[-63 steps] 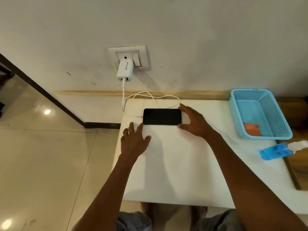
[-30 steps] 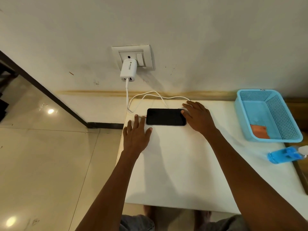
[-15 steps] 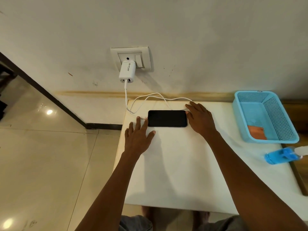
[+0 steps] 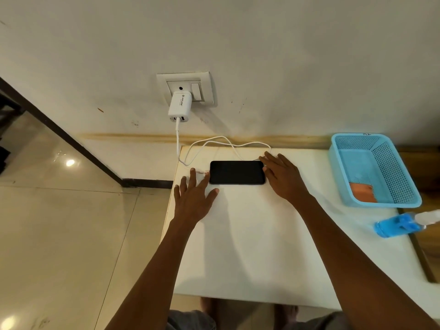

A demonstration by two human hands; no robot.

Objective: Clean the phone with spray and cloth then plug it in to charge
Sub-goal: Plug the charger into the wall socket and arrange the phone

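Note:
A black phone (image 4: 237,172) lies flat, screen up, near the back left of the white table (image 4: 262,246). A white cable (image 4: 223,142) loops from the white charger (image 4: 179,107) in the wall socket (image 4: 188,88) to the phone's left end. My left hand (image 4: 194,197) rests flat on the table, its fingers straight and next to the cable's plug at the phone's left end. My right hand (image 4: 283,177) lies flat against the phone's right end with straight fingers. An orange cloth (image 4: 363,192) sits in the blue basket (image 4: 390,167). The blue spray bottle (image 4: 402,225) lies on its side at the right.
The table's left edge drops to a shiny tiled floor (image 4: 59,234). The wall stands directly behind the table. A wooden surface (image 4: 428,246) borders the table on the right.
My left hand has slid forward until its fingers reach the plug at the phone's left end. My right hand has closed in against the phone's right end. The phone stays in place.

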